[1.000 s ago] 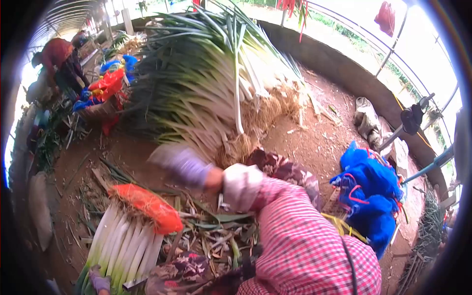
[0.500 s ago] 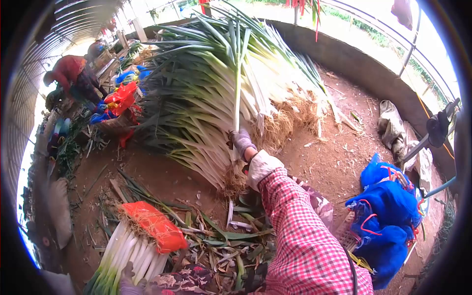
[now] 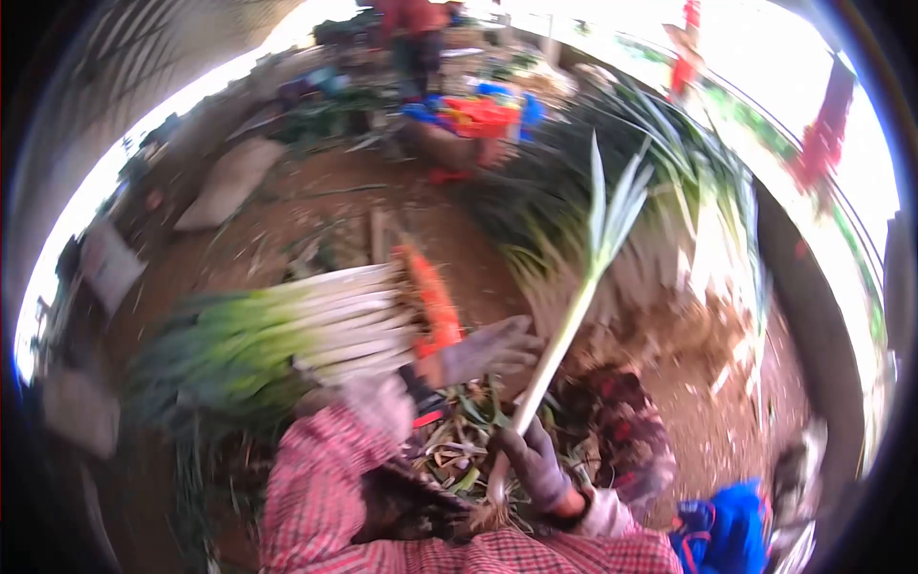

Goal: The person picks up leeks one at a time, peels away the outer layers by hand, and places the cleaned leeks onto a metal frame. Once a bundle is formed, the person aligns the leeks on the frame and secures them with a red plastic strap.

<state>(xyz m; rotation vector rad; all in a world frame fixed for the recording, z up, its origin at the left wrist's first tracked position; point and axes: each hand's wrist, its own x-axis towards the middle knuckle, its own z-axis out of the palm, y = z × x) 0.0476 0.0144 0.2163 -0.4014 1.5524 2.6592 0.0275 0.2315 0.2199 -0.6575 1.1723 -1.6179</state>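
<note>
My gloved right hand (image 3: 538, 466) is wrapped round the lower white shank of a single leek (image 3: 557, 354). The leek slants up and to the right, its roots near my lap and its green leaves on top. My gloved left hand (image 3: 488, 350) is stretched out just left of the leek's shank, fingers spread, holding nothing. Left of that hand lies a row of leeks (image 3: 335, 320), roots toward me and green tops to the left. An orange-red sheet (image 3: 435, 306) shows at their root ends. The view is somewhat blurred.
A large heap of leeks (image 3: 660, 230) stands at the right beside a low wall (image 3: 813, 287). Leaf trimmings (image 3: 459, 445) litter the ground by my legs. Blue net bags (image 3: 732, 526) sit at lower right. Another person (image 3: 411, 38) and a basket with red and blue bags (image 3: 459, 134) are farther off.
My right hand has drawn the leek from the heap toward my lap. My left hand has moved from the laid row toward that leek. The view has swung left.
</note>
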